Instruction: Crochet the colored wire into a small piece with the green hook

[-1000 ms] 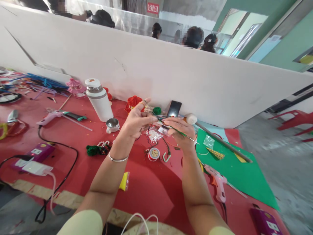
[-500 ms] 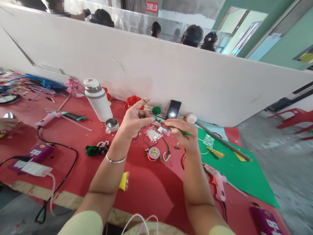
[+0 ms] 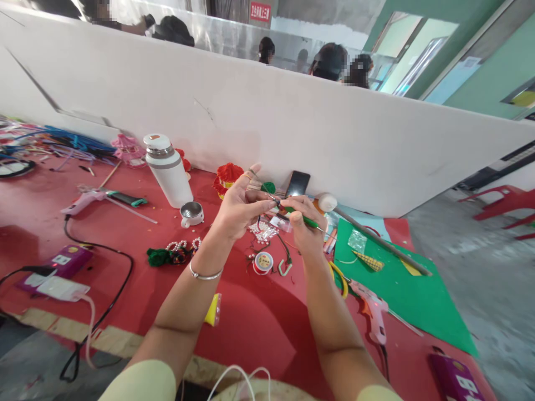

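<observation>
My left hand [image 3: 236, 211] is raised over the red table, its thumb and fingers pinching a small dark yarn piece [image 3: 276, 203]. A thin yarn strand [image 3: 256, 176] runs over its lifted forefinger. From the right, my right hand [image 3: 307, 217] grips a green-handled crochet hook [image 3: 310, 222], whose tip meets the yarn piece between the two hands. Fingers partly hide the stitches. Below the hands lie white pearl beads [image 3: 262, 231] and a red spool of thread [image 3: 263, 262]. A green yarn ball [image 3: 268, 187] sits just behind.
A white thermos [image 3: 169, 178] and its metal-lined cup [image 3: 192, 213] stand to the left. A phone [image 3: 297, 184] leans on the white partition [image 3: 355, 139]. Pink glue guns [image 3: 375, 314] lie on both sides, with cords. At right, a pole [image 3: 380, 239] crosses a green sheet [image 3: 434, 301].
My right hand and the crochet hook have moved left, closer to my left hand, which has shifted slightly right. A yellow loop beside my right forearm now shows. Another person's hand has left the left edge.
</observation>
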`<state>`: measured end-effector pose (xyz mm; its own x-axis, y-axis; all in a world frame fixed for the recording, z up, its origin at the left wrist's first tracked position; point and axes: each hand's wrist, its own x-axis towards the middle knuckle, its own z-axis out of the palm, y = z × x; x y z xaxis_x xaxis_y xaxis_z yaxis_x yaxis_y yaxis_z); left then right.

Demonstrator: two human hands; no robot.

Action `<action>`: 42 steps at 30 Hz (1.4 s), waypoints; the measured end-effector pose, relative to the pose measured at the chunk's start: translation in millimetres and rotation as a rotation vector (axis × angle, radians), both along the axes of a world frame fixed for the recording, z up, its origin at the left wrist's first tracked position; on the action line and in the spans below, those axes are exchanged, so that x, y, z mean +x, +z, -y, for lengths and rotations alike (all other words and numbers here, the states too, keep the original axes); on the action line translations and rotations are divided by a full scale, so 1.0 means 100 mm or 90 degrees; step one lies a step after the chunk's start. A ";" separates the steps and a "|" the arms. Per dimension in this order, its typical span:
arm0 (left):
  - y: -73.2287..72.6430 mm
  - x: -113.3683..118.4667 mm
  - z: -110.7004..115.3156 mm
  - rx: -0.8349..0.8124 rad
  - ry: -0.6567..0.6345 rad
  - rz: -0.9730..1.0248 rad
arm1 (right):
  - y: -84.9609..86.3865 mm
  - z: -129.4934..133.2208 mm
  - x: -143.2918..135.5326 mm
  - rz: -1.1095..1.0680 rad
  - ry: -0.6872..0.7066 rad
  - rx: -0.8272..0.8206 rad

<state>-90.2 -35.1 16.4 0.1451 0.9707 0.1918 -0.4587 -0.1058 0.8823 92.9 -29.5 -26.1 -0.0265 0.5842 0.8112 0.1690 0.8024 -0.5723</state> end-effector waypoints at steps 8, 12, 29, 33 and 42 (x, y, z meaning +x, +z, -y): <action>-0.03 0.17 0.03 0.062 0.154 -0.049 | 0.04 0.10 -0.09 0.088 -0.152 0.095; -0.04 0.26 0.06 0.037 0.167 -0.014 | -0.09 0.08 -0.15 0.092 -0.224 0.196; -0.02 -0.07 -0.04 -0.040 -0.033 0.015 | -0.09 -0.13 0.14 0.029 0.005 0.051; 0.00 -0.08 -0.04 -0.026 -0.016 0.013 | -0.01 -0.11 0.18 0.061 0.060 0.076; 0.02 -0.09 -0.02 0.003 -0.011 -0.010 | 0.15 -0.03 0.27 0.115 0.110 0.077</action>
<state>-98.9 -33.3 18.0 0.1653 0.9671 0.1935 -0.4473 -0.1014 0.8886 120.3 -26.3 -11.5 -0.2677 0.4580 0.8477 0.1142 0.8887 -0.4441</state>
